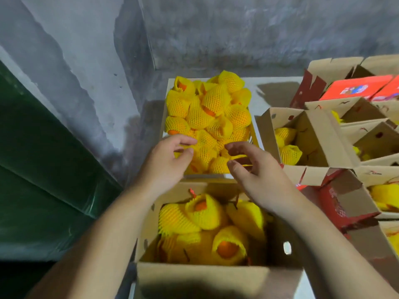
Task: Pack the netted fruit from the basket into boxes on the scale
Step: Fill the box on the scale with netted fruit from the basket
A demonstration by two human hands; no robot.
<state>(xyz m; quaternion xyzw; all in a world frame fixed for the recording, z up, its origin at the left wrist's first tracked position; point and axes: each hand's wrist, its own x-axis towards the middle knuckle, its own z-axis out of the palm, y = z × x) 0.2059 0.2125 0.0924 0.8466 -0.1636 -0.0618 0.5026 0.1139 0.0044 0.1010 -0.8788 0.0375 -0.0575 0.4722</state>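
Yellow netted fruit (pixel 207 117): both hands, left (pixel 170 160) and right (pixel 257 169), hover loosely curled and empty; grip gently by the foam.

No lettering can be read anywhere in this view. The red box lids (pixel 358 87) at the upper right carry a printed picture label in blue and white, too blurred to make out. A red carton side (pixel 336 201) at the right shows pale markings that may be writing, equally illegible. The brown cardboard flaps (pixel 323 126) bear only small red marks.
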